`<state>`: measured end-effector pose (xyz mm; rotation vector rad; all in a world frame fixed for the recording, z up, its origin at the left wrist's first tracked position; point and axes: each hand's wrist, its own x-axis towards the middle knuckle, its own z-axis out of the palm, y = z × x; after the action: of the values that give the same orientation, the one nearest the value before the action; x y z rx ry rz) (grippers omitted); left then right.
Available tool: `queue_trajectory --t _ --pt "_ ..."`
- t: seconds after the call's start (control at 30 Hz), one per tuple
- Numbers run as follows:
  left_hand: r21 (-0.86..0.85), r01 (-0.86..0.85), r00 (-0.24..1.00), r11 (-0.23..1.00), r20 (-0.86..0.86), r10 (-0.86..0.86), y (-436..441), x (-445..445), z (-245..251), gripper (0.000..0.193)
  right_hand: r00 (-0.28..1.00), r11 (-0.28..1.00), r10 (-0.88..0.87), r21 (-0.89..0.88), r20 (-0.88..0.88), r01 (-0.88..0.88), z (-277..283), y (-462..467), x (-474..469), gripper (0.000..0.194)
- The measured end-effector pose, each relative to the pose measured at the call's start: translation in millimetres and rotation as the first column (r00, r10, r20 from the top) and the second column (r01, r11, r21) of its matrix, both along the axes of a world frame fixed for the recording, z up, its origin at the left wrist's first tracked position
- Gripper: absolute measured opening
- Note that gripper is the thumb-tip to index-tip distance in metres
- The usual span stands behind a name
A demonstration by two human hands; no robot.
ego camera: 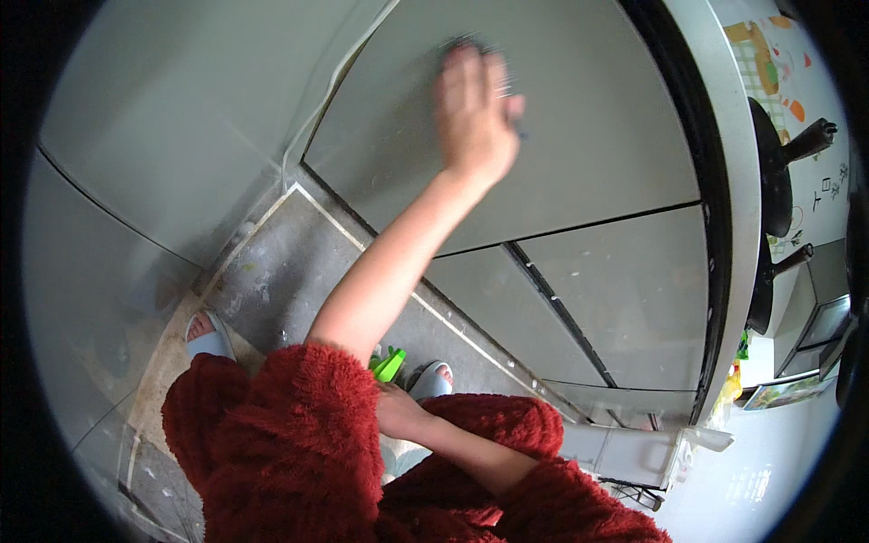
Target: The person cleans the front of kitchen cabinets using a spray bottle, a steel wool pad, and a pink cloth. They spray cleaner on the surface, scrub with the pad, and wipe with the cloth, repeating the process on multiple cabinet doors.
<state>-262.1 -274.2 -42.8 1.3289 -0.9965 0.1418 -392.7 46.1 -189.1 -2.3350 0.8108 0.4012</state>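
My left hand [475,122], blurred by motion, lies with its back up and fingers extended over a grey cabinet door [584,136]. Under its fingers is a dark, shiny-stranded thing that looks like a metal scourer [475,42], mostly hidden by the hand. Low between my knees, my right hand [400,413] is closed around the neck of a spray bottle with a green trigger head [388,365]. The bottle's pale body [400,458] shows below that hand, partly covered by the red fluffy sleeves.
A white cable [333,81] runs down the corner beside the door. Grey drawer fronts [624,292] continue to the right under a counter edge [740,136], where black pans [770,176] stand. My slippered feet [210,337] rest on the stained tile floor [271,271].
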Motion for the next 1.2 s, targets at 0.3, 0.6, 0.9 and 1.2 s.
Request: queue_trajectory --t 0.3,0.6,0.9,1.2 --pt "-0.158 0.087 0.996 0.984 -0.004 -0.089 4.6 -10.1 15.5 0.054 0.986 0.989 -0.137 0.077 0.093 0.13 0.1 -2.8 -10.4 0.027" --pt "0.166 0.052 0.968 0.985 -0.251 -0.009 15.8 -5.4 -130.0 0.053 0.989 0.992 -0.121 -0.043 -0.087 0.118 13.3 -10.0 -2.4 0.041" --pt "-0.16 0.439 0.689 0.884 -0.572 -0.445 27.9 19.4 -178.9 0.073 0.798 0.926 -0.297 0.048 -0.524 0.375 -25.8 14.3 -66.2 0.058" --pt "-0.281 0.352 0.288 0.893 -0.875 -0.388 86.7 32.0 -194.5 0.061 0.527 0.527 -0.745 -0.122 0.409 0.841 -128.3 15.1 -51.8 0.112"
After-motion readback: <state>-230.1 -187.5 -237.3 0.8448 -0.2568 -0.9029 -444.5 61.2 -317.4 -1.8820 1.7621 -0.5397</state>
